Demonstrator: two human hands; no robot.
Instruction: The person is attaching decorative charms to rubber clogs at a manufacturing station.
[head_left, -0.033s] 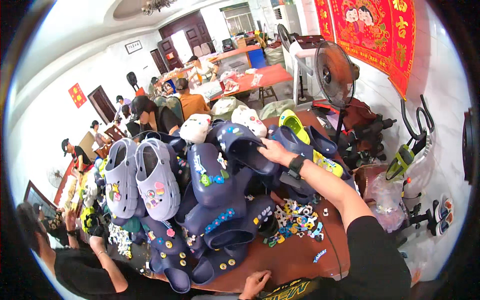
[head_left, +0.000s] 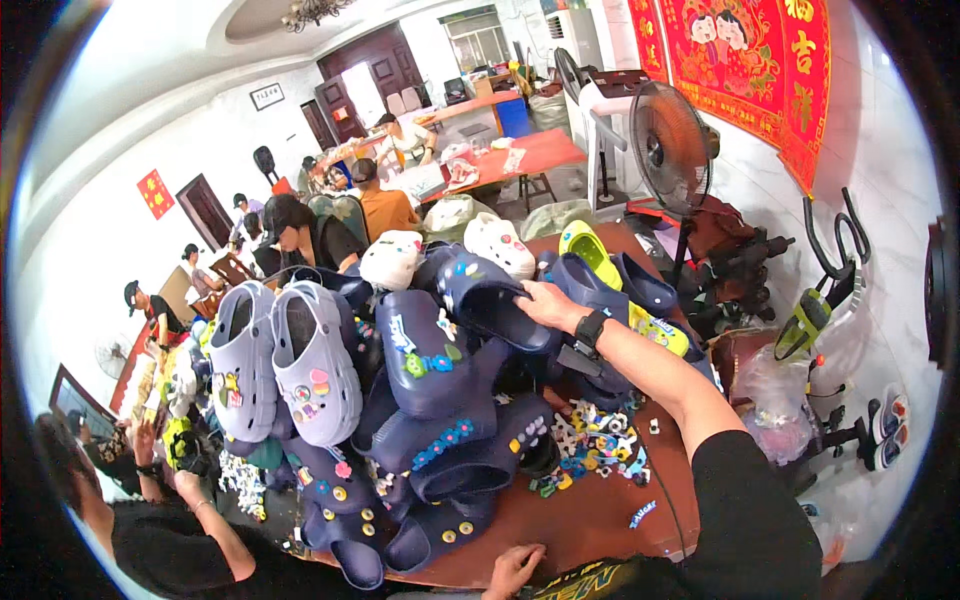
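My right hand (head_left: 548, 306) reaches over the pile and grips the rim of a navy clog (head_left: 497, 312) decorated with small charms. Its fingers go partly inside the opening. Low at the table's near edge, my left hand (head_left: 515, 568) rests with nothing visible in it, fingers loosely extended. Directly below the gripped clog, another navy clog (head_left: 420, 350) stands with blue and green charms on it. A pair of lavender clogs, one of them the right-hand clog (head_left: 318, 385), leans on the left of the heap. White clogs (head_left: 497, 245) top the back.
Loose colourful shoe charms (head_left: 600, 445) lie on the reddish-brown table (head_left: 590, 520). Lime clogs (head_left: 590, 252) sit at the heap's far right. A standing fan (head_left: 672, 150) is behind, right. At left, a co-worker's arm (head_left: 222, 535) is close by; other people sit further back.
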